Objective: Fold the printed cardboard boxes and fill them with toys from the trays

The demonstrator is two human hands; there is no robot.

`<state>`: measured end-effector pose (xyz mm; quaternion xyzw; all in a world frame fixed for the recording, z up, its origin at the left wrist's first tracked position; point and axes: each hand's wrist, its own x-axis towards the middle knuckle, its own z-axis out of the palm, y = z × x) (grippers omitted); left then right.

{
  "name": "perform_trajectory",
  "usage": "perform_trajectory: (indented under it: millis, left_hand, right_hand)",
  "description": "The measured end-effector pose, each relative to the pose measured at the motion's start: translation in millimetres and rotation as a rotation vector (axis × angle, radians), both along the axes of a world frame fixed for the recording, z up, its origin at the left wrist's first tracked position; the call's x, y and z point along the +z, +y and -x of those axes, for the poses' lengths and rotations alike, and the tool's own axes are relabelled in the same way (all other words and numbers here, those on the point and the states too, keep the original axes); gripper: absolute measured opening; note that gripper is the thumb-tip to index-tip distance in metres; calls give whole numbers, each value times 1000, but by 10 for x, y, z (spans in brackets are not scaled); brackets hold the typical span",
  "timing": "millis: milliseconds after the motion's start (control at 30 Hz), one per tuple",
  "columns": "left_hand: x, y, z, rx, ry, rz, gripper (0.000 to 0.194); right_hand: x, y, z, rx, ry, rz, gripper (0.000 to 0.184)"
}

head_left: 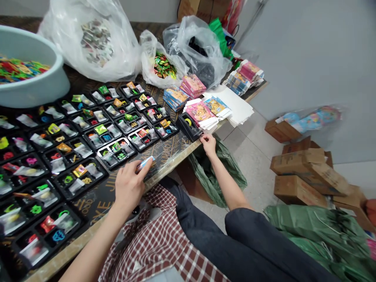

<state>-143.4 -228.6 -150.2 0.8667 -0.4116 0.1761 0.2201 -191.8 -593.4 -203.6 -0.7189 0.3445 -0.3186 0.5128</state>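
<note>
My left hand [131, 181] is over the table's front edge, its fingers closed on a small box [145, 164] with blue and orange print, mostly covered by the hand. Further right, my right hand [208, 145] pinches at the front end of a black tape dispenser [188, 126] with a yellow-green roll in it. Any strip of tape between those fingertips is too fine to make out. Left of the dispenser stand rows of black compartment trays [116, 152] filled with small coloured toys and wrapped packets. Flat pink boxes [199, 111] and a blue box [216, 106] lie just behind the dispenser.
A pale blue tub [32, 88] of coloured pieces stands at back left, beside clear bags [117, 51] of small packets. Stacked pink boxes [192, 85] sit behind. Below the edge hangs a green sack [217, 172]. Cardboard boxes [296, 190] line the floor at right.
</note>
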Motion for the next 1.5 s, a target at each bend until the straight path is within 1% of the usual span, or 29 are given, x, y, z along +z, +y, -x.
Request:
perform_trajectory:
  millis: [100,167,200,233,333,367,400,467,533,600,767,833,867,933,967,1000,1067,1100,1133,1167,1200,1233,1300,1333,1367,1400,1433,1467,1500]
  left_hand:
    - [20,3,22,4,48,-16,54]
    - [36,9,44,8,91,-9,57]
    - [43,12,52,7,109,4,58]
    - [49,15,58,5,127,22,58]
    - [58,23,64,-22,173,98,53]
    - [58,25,64,-33,184,123,51]
    - [57,27,64,-41,193,146,48]
    - [53,31,66,-52,197,192,43]
    - [52,35,67,-59,187,233,38]
    - [60,41,69,-75,167,254,32]
    - [88,22,66,-84,147,207,25]
    - [72,-15,50,-55,107,236,16]
    - [56,-38,41,-35,72,260,13]
    - [23,-83,37,4,9,288,14]
    - [11,-99,50,18,-6,289,16]
    - [4,-109,79,25,-11,287,16]
    - [11,-103,182,-2,3,285,15]
    - [23,-86,252,-40,12,290,15]
    - [40,-60,323,-85,24,299,16]
    - [58,-27,388,-113,44,314,17]
    - [74,11,436,-106,78,343,18]
    - [85,49,462,-57,136,388,20]
    - [80,111,437,120,356,541,40]
    - [61,129,392,197,520,642,50]
    - [34,136,334,242,703,749,56]
    - [1,130,274,255,879,850,58]
    - [-33,114,217,256,1019,940,59]
    - [-64,88,170,260,1108,1018,60]
    - [-90,57,137,273,1147,1082,61]
  right_hand:
    - [57,171,55,-77,-54,-21,28]
    - [140,430,129,-47,-100,-97,30]
    - [197,603,170,19,-117,-170,31]
    - [265,797,207,126,-123,-269,33]
    - [506,1401,276,563,-44,-618,38]
    - [580,1577,278,684,-17,-711,38]
    - [640,1726,268,778,-1,-789,37]
    - [704,1934,221,890,4,-906,34]
    - [702,2029,158,928,1,-982,33]
    - [669,2048,102,940,10,-1027,32]
    - [620,2040,48,930,11,-1068,31]
    - [593,2053,48,898,17,-1028,35]
    - [568,2059,52,873,32,-978,39]
    - [500,2061,67,813,95,-862,54]
    - [463,2054,79,793,141,-832,62]
    - [429,2042,94,788,193,-839,70]
    - [386,2004,135,814,284,-945,77]
    - [382,1981,159,824,304,-1003,74]
    - [389,1956,185,827,304,-1041,66]
    - [407,1930,208,824,287,-1051,55]
    - [430,1903,229,820,259,-1035,46]
    - [457,1874,242,821,228,-1003,39]
    - [507,1816,243,871,200,-918,36]
    - [527,1791,230,917,210,-861,38]
    - [543,1773,212,953,224,-776,41]
    - [556,1765,191,966,237,-645,45]
    - [567,1771,173,946,242,-469,50]
    - [577,1793,162,901,236,-259,59]
    - [587,1831,158,850,222,-39,70]
